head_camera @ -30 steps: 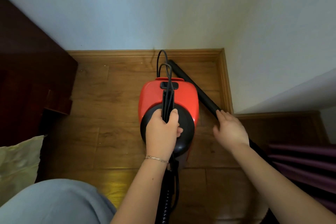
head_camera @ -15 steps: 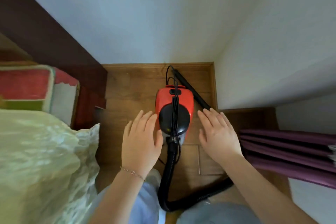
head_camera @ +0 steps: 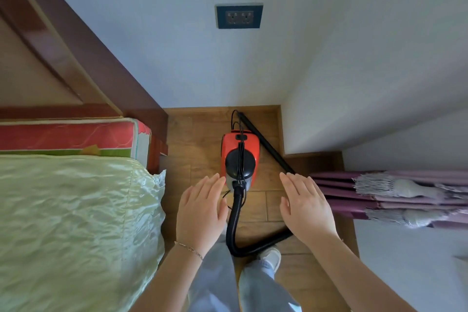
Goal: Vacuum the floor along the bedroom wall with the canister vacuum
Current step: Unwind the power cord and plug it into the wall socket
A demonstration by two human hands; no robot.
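A red and black canister vacuum [head_camera: 240, 154] stands on the wooden floor [head_camera: 192, 149] in the corner by the white wall. Its black hose [head_camera: 234, 220] loops back toward my feet, and its black wand [head_camera: 263, 144] lies slanted along the right skirting board. A black cord runs over the canister's top. My left hand [head_camera: 201, 213] hovers flat and open above the floor to the left of the hose. On the other side of the hose my right hand [head_camera: 305, 208] is held out flat, fingers straight. Neither hand touches the vacuum.
A bed with a pale green cover [head_camera: 76, 223] and a dark wooden headboard [head_camera: 83, 53] fills the left. Purple curtains [head_camera: 379, 192] with tassels hang at the right. A dark wall socket [head_camera: 238, 15] sits on the wall above the vacuum. The floor strip between is narrow.
My left hand let go of the canister's handle and my right hand left the wand. The view rose away from the floor, and both hands now hover flat above it.
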